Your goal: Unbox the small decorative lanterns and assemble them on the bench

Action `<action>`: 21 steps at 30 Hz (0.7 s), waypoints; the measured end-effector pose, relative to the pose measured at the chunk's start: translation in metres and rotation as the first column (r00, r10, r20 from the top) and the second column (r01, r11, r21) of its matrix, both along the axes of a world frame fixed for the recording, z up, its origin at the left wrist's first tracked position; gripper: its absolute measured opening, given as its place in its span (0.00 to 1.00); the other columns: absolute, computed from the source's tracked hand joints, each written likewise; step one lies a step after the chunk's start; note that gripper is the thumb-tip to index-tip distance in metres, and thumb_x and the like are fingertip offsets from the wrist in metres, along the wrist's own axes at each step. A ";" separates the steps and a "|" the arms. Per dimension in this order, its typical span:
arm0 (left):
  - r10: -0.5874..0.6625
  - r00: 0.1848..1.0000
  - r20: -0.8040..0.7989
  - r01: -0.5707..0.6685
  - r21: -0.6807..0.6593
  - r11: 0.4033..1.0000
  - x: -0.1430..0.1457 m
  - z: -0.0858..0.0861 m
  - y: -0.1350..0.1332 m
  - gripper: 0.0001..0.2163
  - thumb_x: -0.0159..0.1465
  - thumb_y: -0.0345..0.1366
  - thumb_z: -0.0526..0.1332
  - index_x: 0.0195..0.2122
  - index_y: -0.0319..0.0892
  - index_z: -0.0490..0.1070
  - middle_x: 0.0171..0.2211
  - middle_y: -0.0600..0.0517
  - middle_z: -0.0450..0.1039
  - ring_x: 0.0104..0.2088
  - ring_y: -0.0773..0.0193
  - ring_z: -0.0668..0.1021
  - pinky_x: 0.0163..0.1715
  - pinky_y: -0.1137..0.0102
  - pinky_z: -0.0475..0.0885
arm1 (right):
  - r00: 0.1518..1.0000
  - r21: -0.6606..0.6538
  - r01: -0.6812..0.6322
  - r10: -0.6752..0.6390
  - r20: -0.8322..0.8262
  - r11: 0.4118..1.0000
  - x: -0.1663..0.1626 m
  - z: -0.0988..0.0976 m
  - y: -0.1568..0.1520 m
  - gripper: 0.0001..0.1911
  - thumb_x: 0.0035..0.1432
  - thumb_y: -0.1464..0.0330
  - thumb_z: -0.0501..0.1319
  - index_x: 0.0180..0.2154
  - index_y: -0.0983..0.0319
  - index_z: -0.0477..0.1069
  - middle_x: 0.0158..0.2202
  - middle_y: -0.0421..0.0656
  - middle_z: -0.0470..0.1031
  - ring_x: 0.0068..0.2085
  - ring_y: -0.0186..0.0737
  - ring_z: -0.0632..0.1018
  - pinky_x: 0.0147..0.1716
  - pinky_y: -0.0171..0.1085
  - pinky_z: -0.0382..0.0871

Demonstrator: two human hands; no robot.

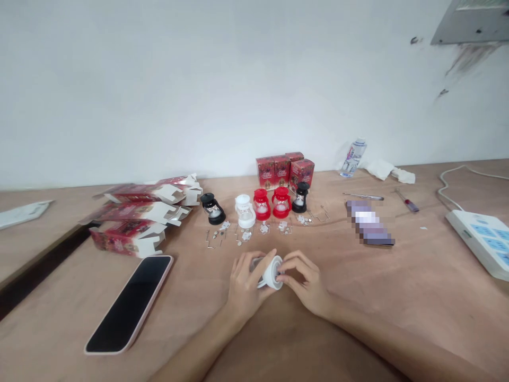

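Observation:
My left hand (247, 281) is wrapped round a small white lantern (272, 272), tipped on its side with the round base facing right. The fingers of my right hand (305, 278) are pinched together at that base; whatever they hold, if anything, is hidden. Beyond my hands stands a row of little lanterns: a black lantern (213, 209) at the left end, a white lantern (245, 211), two red ones (261, 205) and another black lantern (300, 198). Bent metal wires (213, 240), coin-like discs (239, 243) and small white pieces (246, 235) lie in front of them.
Opened red boxes (127, 237) lie at the left, with a phone (129, 305) nearer me. Closed red boxes (274, 171) stand by the wall. Rightward are a bottle (353, 157), tissues (382, 170), two screwdrivers (407, 202), a blurred flat object (369, 223) and a power strip (481, 239).

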State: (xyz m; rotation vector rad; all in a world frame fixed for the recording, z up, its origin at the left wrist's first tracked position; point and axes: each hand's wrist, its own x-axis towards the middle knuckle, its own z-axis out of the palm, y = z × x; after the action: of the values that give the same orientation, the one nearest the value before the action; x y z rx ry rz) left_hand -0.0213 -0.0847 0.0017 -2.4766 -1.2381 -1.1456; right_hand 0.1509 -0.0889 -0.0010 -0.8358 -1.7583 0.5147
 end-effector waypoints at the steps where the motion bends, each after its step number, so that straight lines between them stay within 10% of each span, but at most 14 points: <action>1: 0.000 1.000 0.003 0.000 0.003 1.000 0.000 0.000 0.000 0.19 0.61 0.42 0.59 0.52 0.44 0.66 0.37 0.47 0.69 0.37 0.61 0.73 0.35 0.68 0.66 | 1.000 0.037 0.008 -0.009 0.015 0.999 0.000 0.001 0.000 0.03 0.58 0.69 0.59 0.32 0.59 0.70 0.31 0.41 0.70 0.32 0.35 0.73 0.32 0.35 0.68; 13: 0.034 0.999 0.025 -0.033 -0.047 0.998 0.000 -0.001 0.000 0.19 0.59 0.40 0.60 0.52 0.45 0.66 0.38 0.47 0.69 0.38 0.61 0.73 0.36 0.67 0.68 | 0.998 0.103 0.049 -0.053 0.041 0.993 0.000 -0.002 -0.003 0.05 0.61 0.74 0.51 0.38 0.59 0.61 0.38 0.44 0.71 0.39 0.35 0.75 0.37 0.35 0.69; 21: 0.034 0.999 0.029 -0.032 -0.046 0.998 0.000 -0.004 0.000 0.22 0.56 0.37 0.63 0.52 0.46 0.66 0.39 0.47 0.69 0.38 0.60 0.73 0.38 0.66 0.69 | 0.751 0.205 0.556 -0.592 0.293 0.806 0.094 -0.019 0.091 0.10 0.62 0.63 0.52 0.32 0.60 0.67 0.32 0.46 0.73 0.37 0.44 0.73 0.37 0.41 0.66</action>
State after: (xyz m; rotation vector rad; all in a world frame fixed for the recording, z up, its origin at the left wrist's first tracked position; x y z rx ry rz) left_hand -0.0216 -0.0844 -0.0024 -2.4700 -1.3224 -1.1632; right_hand 0.2452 0.0024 -0.0205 -1.3906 -1.6916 -0.1541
